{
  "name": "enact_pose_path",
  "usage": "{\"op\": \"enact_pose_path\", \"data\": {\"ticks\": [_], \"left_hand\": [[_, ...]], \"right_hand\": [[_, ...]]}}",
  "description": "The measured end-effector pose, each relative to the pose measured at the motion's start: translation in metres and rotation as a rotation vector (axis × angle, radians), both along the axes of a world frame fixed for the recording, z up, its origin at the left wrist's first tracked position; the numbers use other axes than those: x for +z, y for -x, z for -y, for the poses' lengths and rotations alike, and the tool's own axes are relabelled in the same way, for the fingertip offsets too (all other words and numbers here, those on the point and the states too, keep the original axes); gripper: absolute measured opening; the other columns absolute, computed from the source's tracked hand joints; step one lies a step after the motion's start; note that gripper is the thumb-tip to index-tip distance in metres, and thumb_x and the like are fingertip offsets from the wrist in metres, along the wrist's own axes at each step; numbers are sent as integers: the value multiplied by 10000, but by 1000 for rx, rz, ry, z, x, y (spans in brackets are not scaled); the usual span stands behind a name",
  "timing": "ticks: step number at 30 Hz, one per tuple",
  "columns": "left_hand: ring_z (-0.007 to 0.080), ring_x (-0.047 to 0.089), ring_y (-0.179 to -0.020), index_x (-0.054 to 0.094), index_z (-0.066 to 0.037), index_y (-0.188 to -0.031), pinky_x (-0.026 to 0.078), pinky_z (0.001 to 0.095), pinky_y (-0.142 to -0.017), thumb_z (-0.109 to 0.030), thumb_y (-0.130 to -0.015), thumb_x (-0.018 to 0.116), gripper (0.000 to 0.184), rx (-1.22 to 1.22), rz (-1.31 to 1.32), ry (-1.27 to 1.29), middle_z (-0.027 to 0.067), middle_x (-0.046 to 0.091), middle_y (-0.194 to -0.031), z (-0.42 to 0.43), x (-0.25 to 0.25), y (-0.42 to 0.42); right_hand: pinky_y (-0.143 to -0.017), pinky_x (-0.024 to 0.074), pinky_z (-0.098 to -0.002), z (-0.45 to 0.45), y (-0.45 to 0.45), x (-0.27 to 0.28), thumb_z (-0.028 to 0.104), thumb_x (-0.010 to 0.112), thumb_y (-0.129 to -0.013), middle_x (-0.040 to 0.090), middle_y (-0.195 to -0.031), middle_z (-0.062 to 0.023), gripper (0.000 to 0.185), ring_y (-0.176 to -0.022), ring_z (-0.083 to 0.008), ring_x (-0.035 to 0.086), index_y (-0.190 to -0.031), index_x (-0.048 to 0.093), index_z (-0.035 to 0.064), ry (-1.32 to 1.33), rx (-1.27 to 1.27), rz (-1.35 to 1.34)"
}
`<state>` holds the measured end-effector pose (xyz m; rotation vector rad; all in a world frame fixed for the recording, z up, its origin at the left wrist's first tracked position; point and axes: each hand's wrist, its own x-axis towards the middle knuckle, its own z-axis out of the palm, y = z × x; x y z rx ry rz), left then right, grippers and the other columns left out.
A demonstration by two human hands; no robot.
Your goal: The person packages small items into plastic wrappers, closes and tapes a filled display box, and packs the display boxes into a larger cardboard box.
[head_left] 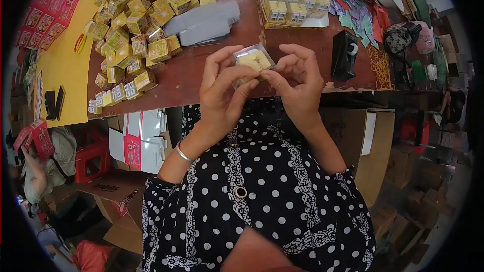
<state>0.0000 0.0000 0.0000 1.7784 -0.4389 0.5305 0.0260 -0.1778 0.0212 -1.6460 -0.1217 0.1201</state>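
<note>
A small clear plastic box [255, 58] with a yellow printed block inside is held over the table's front edge, tilted toward me. My left hand [222, 86] closes around its left side, fingers behind and thumb along the front. With thumb and forefinger, my right hand [298, 75] pinches the lower right corner of the box; its other fingers curl loosely above. Beyond my hands lies a stack of flat clear plastic sleeves [204, 26]. To its left is a heap of small yellow printed boxes [137, 22].
A tray of packed yellow boxes [290, 0] stands at the back. A black tape dispenser [345, 54] and rubber bands [380, 68] lie to the right. At far left another person's arm [38, 171] holds a red carton [36, 137]. Cardboard boxes [375, 156] stand below the table.
</note>
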Motion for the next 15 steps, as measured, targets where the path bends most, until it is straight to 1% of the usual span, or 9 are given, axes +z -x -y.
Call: {"op": "enact_pose_path", "data": {"ticks": [2,3,5,9,11,12,13,14,15], "left_hand": [[263,548,-1237,668,-41,-1116,462,345,-1038,15,-873,716,253,-86,-201,235,135,475,-1376,4,-3,-1],[263,548,-1237,668,-41,-1116,462,345,-1038,15,-873,716,253,-85,-202,223,135,475,-1376,2,0,2],[237,557,-1211,673,-45,-1100,469,334,-1012,15,-861,725,252,-132,-251,398,133,487,-1368,6,2,0],[225,558,-1203,675,-48,-1099,473,341,-1001,9,-857,732,255,-120,-220,377,130,490,-1369,6,-2,-1],[233,561,-1198,681,-52,-1092,473,343,-999,9,-854,735,252,-94,-203,292,133,490,-1367,4,-3,-1],[233,561,-1198,681,-52,-1092,473,343,-999,9,-854,735,252,-93,-200,291,133,490,-1367,4,-1,-1],[249,564,-1197,688,-52,-1074,475,353,-1001,13,-854,731,234,-76,-175,230,135,488,-1361,4,3,0],[266,566,-1195,695,-52,-1056,477,363,-1004,18,-854,727,217,-59,-149,169,137,485,-1356,4,6,0],[266,566,-1195,695,-52,-1056,477,363,-1004,18,-854,727,217,-59,-146,168,137,485,-1356,4,8,0]], "right_hand": [[-812,536,-333,2,-8,-7,12,782,-808,651,-1054,-119,380,-959,-292,628,-1156,654,98,242,-111,775],[-812,536,-333,-1,-11,-7,12,782,-808,651,-1054,-119,380,-959,-292,628,-1156,654,98,231,-116,774],[-854,524,-358,3,-23,-5,22,802,-771,654,-1081,-120,290,-986,-279,620,-1039,704,77,338,13,1055],[-798,533,-351,10,-38,-4,71,826,-734,646,-1146,-87,293,-1035,-286,602,-1011,740,114,392,82,1086],[-822,531,-345,13,-47,-9,195,815,-787,631,-1196,-92,323,-1080,-312,591,-1096,737,145,407,190,1065],[-822,531,-345,16,-49,-8,195,815,-787,631,-1196,-92,323,-1080,-312,591,-1096,737,145,406,190,1068],[-893,506,-365,18,-51,-7,307,715,-881,626,-1218,-116,380,-1135,-306,573,-1204,679,110,444,255,1017],[-964,482,-384,19,-52,-6,419,616,-976,622,-1240,-140,482,-1190,-299,555,-1313,620,75,481,319,965],[-964,482,-384,17,-51,-8,419,616,-976,622,-1240,-140,482,-1190,-299,555,-1313,620,75,481,318,969]]}}
